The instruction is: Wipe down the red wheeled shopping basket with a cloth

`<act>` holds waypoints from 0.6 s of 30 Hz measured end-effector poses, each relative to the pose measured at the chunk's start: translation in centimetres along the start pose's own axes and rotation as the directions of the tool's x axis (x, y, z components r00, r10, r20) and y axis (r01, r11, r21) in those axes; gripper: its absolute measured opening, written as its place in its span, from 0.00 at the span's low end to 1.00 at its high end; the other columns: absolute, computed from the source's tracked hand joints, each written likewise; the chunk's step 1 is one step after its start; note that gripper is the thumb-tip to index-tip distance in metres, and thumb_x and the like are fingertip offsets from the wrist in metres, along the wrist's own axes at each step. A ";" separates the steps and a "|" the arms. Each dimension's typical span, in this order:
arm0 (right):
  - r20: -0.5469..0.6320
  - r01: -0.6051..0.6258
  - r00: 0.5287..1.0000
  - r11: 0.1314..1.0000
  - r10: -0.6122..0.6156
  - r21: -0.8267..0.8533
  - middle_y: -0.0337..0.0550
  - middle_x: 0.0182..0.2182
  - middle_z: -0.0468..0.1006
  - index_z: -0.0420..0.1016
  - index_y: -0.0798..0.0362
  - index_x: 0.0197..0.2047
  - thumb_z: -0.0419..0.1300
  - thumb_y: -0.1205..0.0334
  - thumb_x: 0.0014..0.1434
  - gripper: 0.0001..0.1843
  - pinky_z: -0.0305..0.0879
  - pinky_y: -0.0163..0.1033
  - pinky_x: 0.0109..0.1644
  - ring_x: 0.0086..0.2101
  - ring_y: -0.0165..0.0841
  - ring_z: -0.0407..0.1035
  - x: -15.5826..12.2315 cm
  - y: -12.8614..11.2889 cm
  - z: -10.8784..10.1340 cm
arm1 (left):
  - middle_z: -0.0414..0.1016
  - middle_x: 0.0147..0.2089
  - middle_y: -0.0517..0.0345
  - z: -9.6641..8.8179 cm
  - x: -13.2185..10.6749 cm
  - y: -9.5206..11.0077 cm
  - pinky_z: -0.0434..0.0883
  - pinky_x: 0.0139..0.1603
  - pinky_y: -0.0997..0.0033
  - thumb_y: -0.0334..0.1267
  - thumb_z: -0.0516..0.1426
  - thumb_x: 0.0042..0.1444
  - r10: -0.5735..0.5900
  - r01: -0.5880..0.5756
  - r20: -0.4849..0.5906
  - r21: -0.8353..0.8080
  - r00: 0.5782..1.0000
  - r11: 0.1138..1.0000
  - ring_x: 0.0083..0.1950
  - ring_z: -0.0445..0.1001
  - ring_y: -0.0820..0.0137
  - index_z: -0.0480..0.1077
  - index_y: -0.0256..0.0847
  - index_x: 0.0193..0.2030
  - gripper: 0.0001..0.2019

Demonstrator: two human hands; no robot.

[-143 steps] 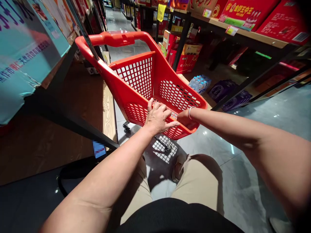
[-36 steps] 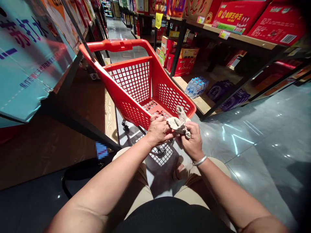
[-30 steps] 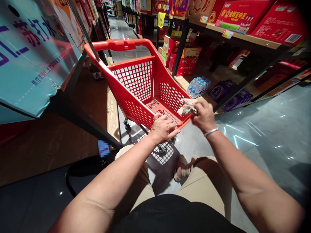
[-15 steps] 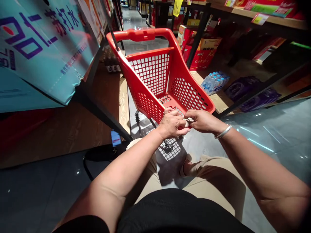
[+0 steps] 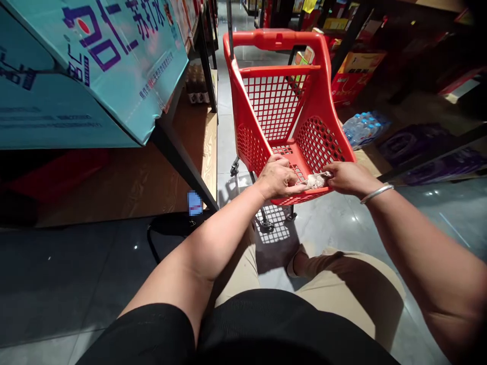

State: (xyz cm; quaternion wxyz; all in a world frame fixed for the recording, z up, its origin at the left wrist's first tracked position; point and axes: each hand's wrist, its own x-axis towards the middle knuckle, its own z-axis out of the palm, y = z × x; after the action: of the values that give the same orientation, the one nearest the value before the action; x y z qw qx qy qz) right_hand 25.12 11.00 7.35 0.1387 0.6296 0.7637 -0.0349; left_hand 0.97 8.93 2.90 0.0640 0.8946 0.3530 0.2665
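Note:
A red plastic shopping cart (image 5: 266, 111) with a grid of holes stands in front of me, its near rim under my hands. Between my hands stretches a crumpled off-white cloth (image 5: 316, 180), lying along that rim. My left hand (image 5: 279, 177) is closed at the cart's near left corner, fingers curled over the edge and on the cloth's left end. Pinching the cloth's right end, my right hand (image 5: 348, 177) rests by the near right corner; a silver bangle circles that wrist. Parts of my fingertips are hidden.
A light-blue carton (image 5: 125, 66) on a black-framed shelf juts in at left. Below it, a black bag (image 5: 167, 230) lies on the floor. At right, a pack of water bottles (image 5: 363, 129) and red gift boxes (image 5: 350, 83) sit on a low shelf. Grey tiles (image 5: 429, 213) cover the floor.
My hands have moved apart, the right one going rightward, so more of the cloth shows stretched between them. The whole scene has shifted right in view as the camera turned.

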 end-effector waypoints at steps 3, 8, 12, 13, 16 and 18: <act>0.023 0.018 1.000 1.000 -0.018 -0.001 0.47 0.51 0.83 0.81 0.47 0.51 0.56 0.61 0.60 0.19 0.66 0.41 0.42 0.48 0.44 0.77 -1.0 -1.8 -0.4 | 0.79 0.31 0.58 -1.1 -0.8 -0.3 0.60 0.67 0.53 0.50 0.61 0.63 -0.032 0.034 -0.034 0.062 0.999 0.997 0.43 0.73 0.64 0.77 0.43 0.27 0.17; 0.001 0.032 0.999 0.999 -0.032 -0.023 0.51 0.50 0.82 0.80 0.51 0.50 0.53 0.61 0.63 0.18 0.61 0.40 0.39 0.47 0.44 0.77 -2.5 -5.0 -1.1 | 0.82 0.45 0.55 -1.5 -2.4 1.0 0.62 0.69 0.51 0.41 0.57 0.68 -0.244 0.280 -0.209 0.169 0.947 0.945 0.51 0.75 0.61 0.79 0.44 0.46 0.08; 0.010 0.108 0.994 0.992 -0.109 0.061 0.52 0.50 0.83 0.79 0.52 0.51 0.53 0.60 0.66 0.17 0.60 0.37 0.38 0.46 0.41 0.77 -3.7 -6.8 -1.5 | 0.82 0.36 0.58 -0.7 -3.7 2.4 0.56 0.73 0.43 0.41 0.52 0.72 -0.291 0.326 -0.180 0.215 0.940 0.921 0.41 0.77 0.64 0.79 0.44 0.44 0.13; 0.034 0.137 0.989 0.984 -0.142 0.116 0.50 0.49 0.83 0.79 0.51 0.51 0.53 0.59 0.66 0.16 0.60 0.36 0.38 0.45 0.40 0.77 -3.8 -7.1 -1.6 | 0.82 0.35 0.57 -0.5 -3.9 2.7 0.55 0.73 0.42 0.44 0.51 0.73 -0.272 0.309 -0.174 0.239 0.946 0.921 0.40 0.77 0.64 0.79 0.43 0.42 0.16; 0.180 0.244 0.940 0.940 -0.289 0.238 0.47 0.44 0.85 0.81 0.51 0.51 0.57 0.60 0.66 0.15 0.62 0.34 0.39 0.40 0.35 0.77 -3.6 -7.1 -2.2 | 0.83 0.34 0.52 -0.4 -4.5 3.6 0.61 0.67 0.47 0.54 0.51 0.72 -0.196 0.217 -0.099 0.291 0.976 0.932 0.39 0.78 0.62 0.79 0.41 0.36 0.23; 0.309 0.293 0.891 0.942 -0.332 0.167 0.48 0.39 0.85 0.83 0.53 0.47 0.61 0.64 0.63 0.12 0.62 0.34 0.37 0.36 0.34 0.76 -2.9 -6.7 -2.7 | 0.83 0.35 0.49 -0.7 -4.6 4.1 0.65 0.57 0.52 0.62 0.52 0.69 -0.185 0.173 0.007 0.310 0.983 0.935 0.39 0.79 0.60 0.79 0.39 0.37 0.28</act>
State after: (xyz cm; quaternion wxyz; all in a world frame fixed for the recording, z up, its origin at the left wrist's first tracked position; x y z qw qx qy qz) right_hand 18.64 7.46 9.92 0.2215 0.4904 0.8171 -0.2068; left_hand 0.30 2.78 2.76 -0.0458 0.8624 0.4689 0.1853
